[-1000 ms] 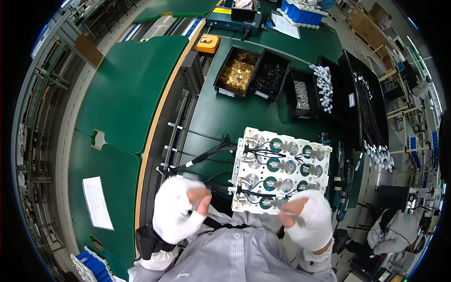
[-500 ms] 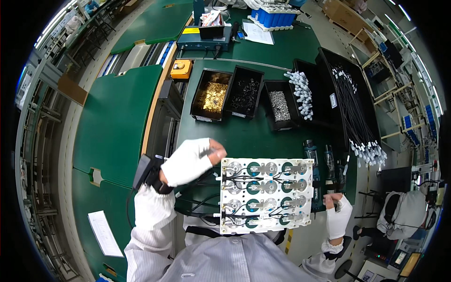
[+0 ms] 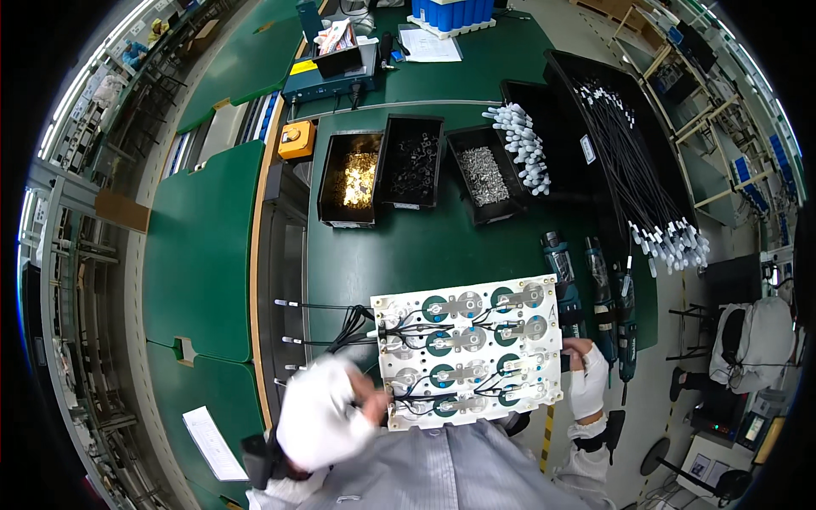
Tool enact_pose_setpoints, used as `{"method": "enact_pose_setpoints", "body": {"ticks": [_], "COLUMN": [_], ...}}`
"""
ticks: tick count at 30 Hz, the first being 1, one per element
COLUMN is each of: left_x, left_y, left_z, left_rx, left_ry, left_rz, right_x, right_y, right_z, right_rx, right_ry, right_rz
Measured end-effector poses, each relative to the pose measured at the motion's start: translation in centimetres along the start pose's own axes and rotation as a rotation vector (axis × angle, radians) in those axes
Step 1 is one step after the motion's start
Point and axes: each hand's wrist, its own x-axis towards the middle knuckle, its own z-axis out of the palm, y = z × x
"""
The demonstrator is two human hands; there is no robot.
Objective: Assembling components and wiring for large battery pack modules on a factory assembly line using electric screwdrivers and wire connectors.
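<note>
In front of me lies a white perforated board point(image 3: 541, 336) with round green pads, metal tabs and black wires across it. My left hand point(image 3: 327, 414), in a white fingerless glove, is at the board's lower left edge; motion blurs its bent fingers, and I cannot tell whether they hold anything. My right hand point(image 3: 588, 378), gloved alike, has its fingers curled against the board's right edge. Black cables point(image 3: 344, 327) with pale tips run out from the board's left side.
Teal-and-black power screwdrivers point(image 3: 563, 280) lie right of the board. Beyond stand black bins of brass parts point(image 3: 357, 183), small black parts point(image 3: 414, 161) and silver screws point(image 3: 483, 177). White-capped pieces point(image 3: 520, 144) and a large tray of black cables point(image 3: 614, 161) stand at the right.
My left hand has come down toward me to the board's lower left edge. My right hand has moved in to the right edge. The board has turned slightly, and the view has shifted.
</note>
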Motion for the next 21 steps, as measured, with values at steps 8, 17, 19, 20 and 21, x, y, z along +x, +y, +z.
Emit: {"method": "enact_pose_setpoints", "body": {"ticks": [8, 17, 19, 20, 21], "left_x": [-1.8, 1.9, 1.1, -0.2, -1.9], "left_y": [-8.1, -16.6, -16.1, -17.2, -20.6], "left_z": [7.7, 7.9, 8.5, 8.8, 9.9], "left_rx": [0.420, 0.076, 0.473, 0.857, 0.920], "left_ry": [0.081, -0.084, -0.260, -0.486, -0.461], "left_rz": [-0.044, -0.083, -0.018, -0.110, -0.096], "right_x": [-7.0, -5.1, -3.8, -3.0, -2.7], "right_y": [4.9, 6.8, 6.2, 5.7, 5.0], "right_z": [7.2, 12.2, 12.4, 12.4, 12.3], "right_rx": [0.102, 1.229, 1.547, 1.682, 1.784], "right_ry": [0.015, -0.274, -0.327, -0.360, -0.385], "right_rz": [-0.033, 0.387, 0.504, 0.560, 0.597]}}
